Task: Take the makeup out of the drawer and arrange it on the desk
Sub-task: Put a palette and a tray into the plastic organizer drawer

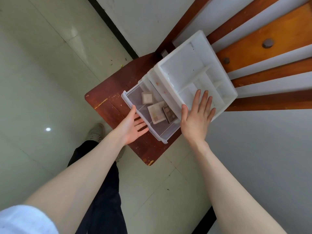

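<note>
Barely begun: drawer open, makeup not yet taken out

Left hand (135, 128) lies flat with straight fingers under the clear drawer's (130, 103) front rim; right hand (196, 115) presses flat, gripping nothing, on the white organiser (199, 48). A small compact (147, 97) and two eyeshadow palettes (157, 112) sit inside; none has reached the wooden stool (108, 105)

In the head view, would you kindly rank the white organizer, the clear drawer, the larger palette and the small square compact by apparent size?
1. White organizer
2. Clear drawer
3. Larger palette
4. Small square compact

All sit at similar distance, so the order seems reliable.
</note>
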